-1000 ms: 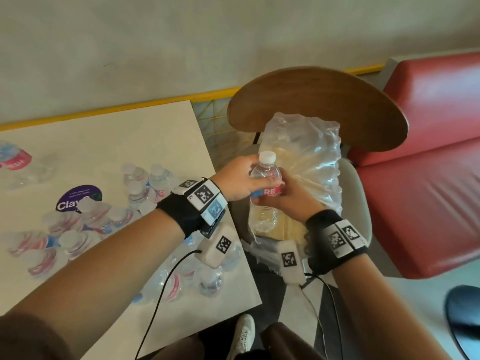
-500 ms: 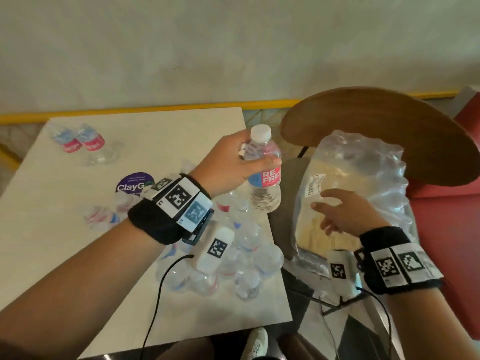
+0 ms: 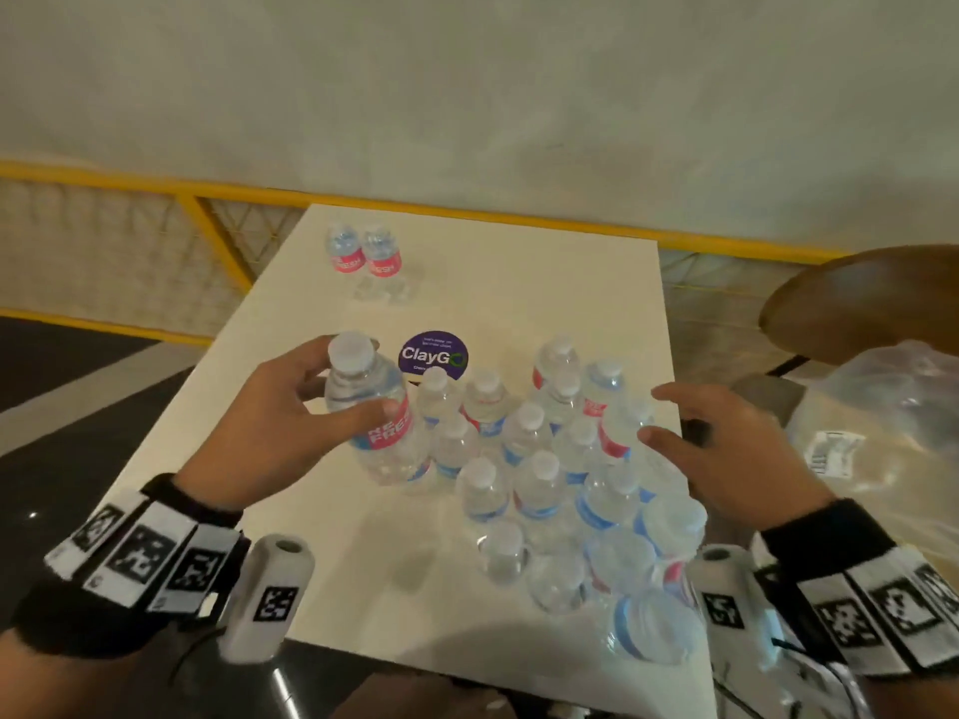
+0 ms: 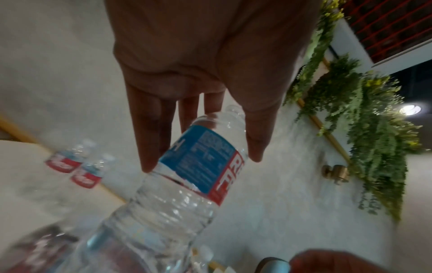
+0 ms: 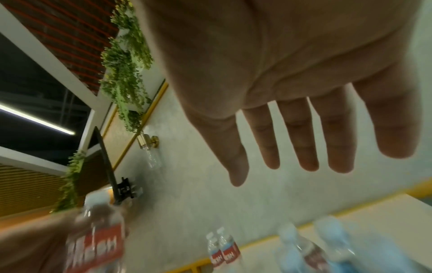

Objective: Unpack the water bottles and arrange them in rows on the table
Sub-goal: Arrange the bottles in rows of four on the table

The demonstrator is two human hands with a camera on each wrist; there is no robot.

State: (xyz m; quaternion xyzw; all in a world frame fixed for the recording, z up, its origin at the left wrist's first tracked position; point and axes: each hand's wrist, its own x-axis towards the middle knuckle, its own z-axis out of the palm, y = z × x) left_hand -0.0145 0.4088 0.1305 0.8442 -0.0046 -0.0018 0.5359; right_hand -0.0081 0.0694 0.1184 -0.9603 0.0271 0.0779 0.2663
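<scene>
We have the bottle (image 3: 374, 415) in our left hand (image 3: 290, 412), fingers and thumb wrapped round its shoulder and the top of the red-and-blue label, the white cap standing clear above the grip. The bottle is tilted, its base leaning away below the thumb toward the crowd of bottles (image 3: 560, 474) already standing on the table (image 3: 519, 262); whether the base touches the tabletop we cannot tell. Our right hand (image 3: 726, 443) holds nothing — its fingers are spread and relaxed, hovering just beside the far edge of the crowd, opposite our grip.

It looks full, so we judge it weighty for its size and bottom-heavy once upright. The clear wall is thin and ribbed (it would likely dent under a hard squeeze), and the plastic below the label seems smooth and could slip. The label band gives more purchase, so we would keep hold where we are, at the shoulder and upper label, where the wall is stiffest.

Beyond our fingertips, well apart from the grip, two bottles (image 3: 363, 254) stand touching near the far edge — probably the start of a row. The purple sticker (image 3: 433, 355) lies just past the cap. To the right of our free hand, the torn plastic wrap (image 3: 882, 433) sits off the table.
</scene>
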